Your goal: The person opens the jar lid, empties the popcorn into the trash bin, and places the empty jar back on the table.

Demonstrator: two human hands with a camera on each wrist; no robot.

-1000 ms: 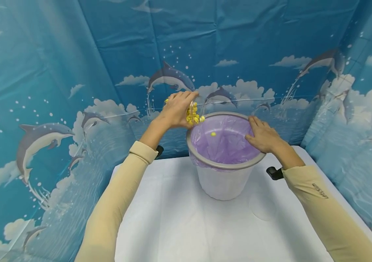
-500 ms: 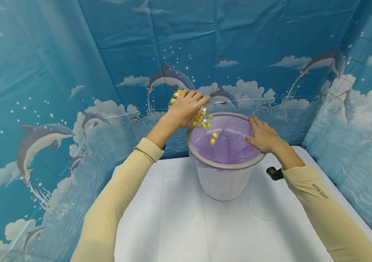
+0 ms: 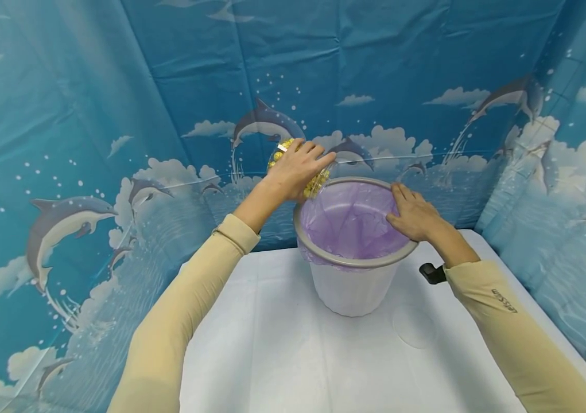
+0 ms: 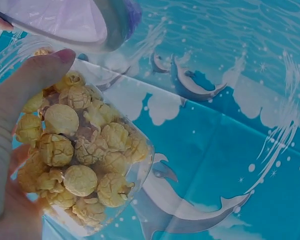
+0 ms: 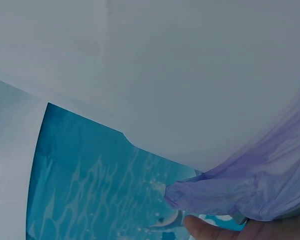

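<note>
My left hand [image 3: 295, 172] grips a clear jar [image 3: 277, 154] of yellow popcorn, tipped with its mouth over the left rim of a white trash can [image 3: 354, 289]. Close up in the left wrist view, round popcorn pieces [image 4: 79, 180] fill much of the jar, and the thumb lies along its side. A purple bag [image 3: 360, 226] lines the can and folds out over its grey rim. My right hand [image 3: 416, 215] holds the rim's right side, thumb toward the inside. Little of that hand shows in the right wrist view, beside bunched purple plastic [image 5: 215, 192].
The can stands on a white-covered table [image 3: 282, 355] near its back edge. A clear round lid [image 3: 415, 326] lies flat to the can's right. Blue dolphin-print sheeting [image 3: 293, 69] hangs behind and along both sides.
My left hand has moved right and tipped the jar further over the can. Popcorn pieces fell into it; none shows in the air now. My right hand has stayed on the rim.
</note>
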